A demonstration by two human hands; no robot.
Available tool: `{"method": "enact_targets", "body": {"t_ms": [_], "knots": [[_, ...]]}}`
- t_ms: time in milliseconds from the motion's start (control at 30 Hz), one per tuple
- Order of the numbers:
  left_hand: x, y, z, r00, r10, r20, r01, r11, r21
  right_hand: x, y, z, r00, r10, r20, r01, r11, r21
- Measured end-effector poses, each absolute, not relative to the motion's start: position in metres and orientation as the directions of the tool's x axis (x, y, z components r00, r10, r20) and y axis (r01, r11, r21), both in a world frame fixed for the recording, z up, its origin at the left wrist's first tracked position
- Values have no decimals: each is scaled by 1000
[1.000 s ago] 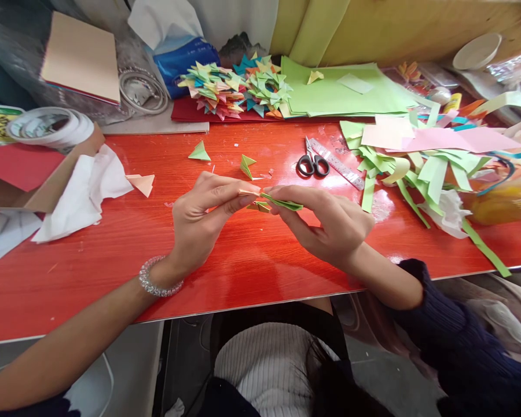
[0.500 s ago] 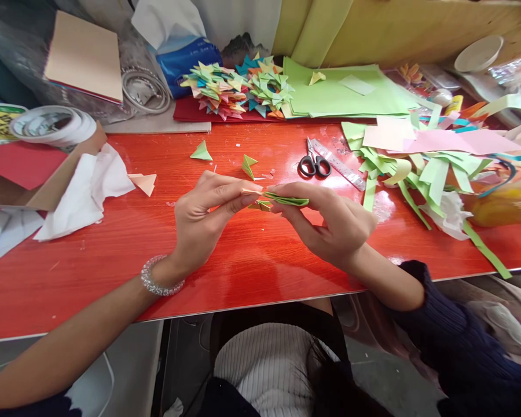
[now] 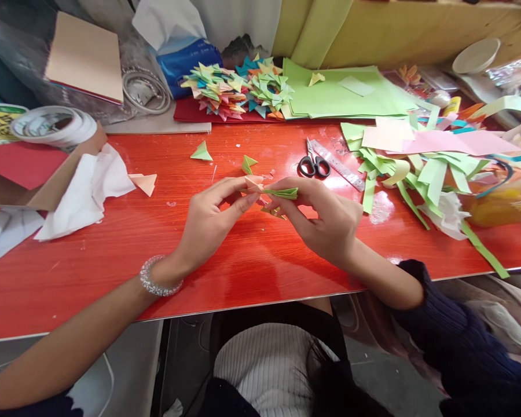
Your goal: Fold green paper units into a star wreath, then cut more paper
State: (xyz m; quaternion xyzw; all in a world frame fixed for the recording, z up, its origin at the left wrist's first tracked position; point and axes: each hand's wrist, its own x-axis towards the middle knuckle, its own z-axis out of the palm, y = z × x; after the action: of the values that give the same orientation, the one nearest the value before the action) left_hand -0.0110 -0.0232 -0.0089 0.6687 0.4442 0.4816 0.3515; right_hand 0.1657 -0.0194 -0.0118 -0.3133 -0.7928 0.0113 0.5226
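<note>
My left hand [image 3: 215, 223] is closed, thumb and forefinger pinching a small peach folded paper piece [image 3: 254, 184]. Facing it, my right hand [image 3: 323, 217] grips a green folded paper piece [image 3: 282, 193] between thumb and fingers. The two papers meet between my fingertips above the red table; how they join is too small to make out. Below them a yellow-green folded piece [image 3: 272, 212] shows, partly hidden by my fingers. Just beyond my hands lie another yellow-green folded piece [image 3: 249, 163] and a pale green folded triangle [image 3: 201, 152].
Black-handled scissors [image 3: 314, 165] and a clear ruler [image 3: 338, 166] lie beyond my right hand. Paper strips [image 3: 434, 174] pile up at the right. Spiky folded-paper rings [image 3: 217, 90] and green sheets [image 3: 342, 95] sit at the back. White tape rolls [image 3: 52, 124] and crumpled tissue [image 3: 84, 191] occupy the left.
The green paper has turned in my right fingers, its layered end now fanned a little. The peach piece shows more above my left fingertips. Both hands have shifted slightly.
</note>
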Motion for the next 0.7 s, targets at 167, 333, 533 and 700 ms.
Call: {"method": "enact_targets", "body": {"t_ms": [167, 333, 533, 700], "knots": [[-13, -20, -10, 183, 931, 317, 217, -353, 910, 166, -21, -11, -262, 596, 759, 450, 771, -450], [-14, -17, -15, 178, 928, 327, 185, -358, 915, 167, -19, -11, -261, 653, 711, 362, 749, -555], [-15, -16, -18, 186, 935, 303, 104, -326, 940, 167, -18, -12, -274, 664, 696, 289, 747, -599], [-14, -17, -18, 188, 936, 298, 21, -307, 951, 167, -18, -11, -265, 642, 720, 359, 758, -544]]}}
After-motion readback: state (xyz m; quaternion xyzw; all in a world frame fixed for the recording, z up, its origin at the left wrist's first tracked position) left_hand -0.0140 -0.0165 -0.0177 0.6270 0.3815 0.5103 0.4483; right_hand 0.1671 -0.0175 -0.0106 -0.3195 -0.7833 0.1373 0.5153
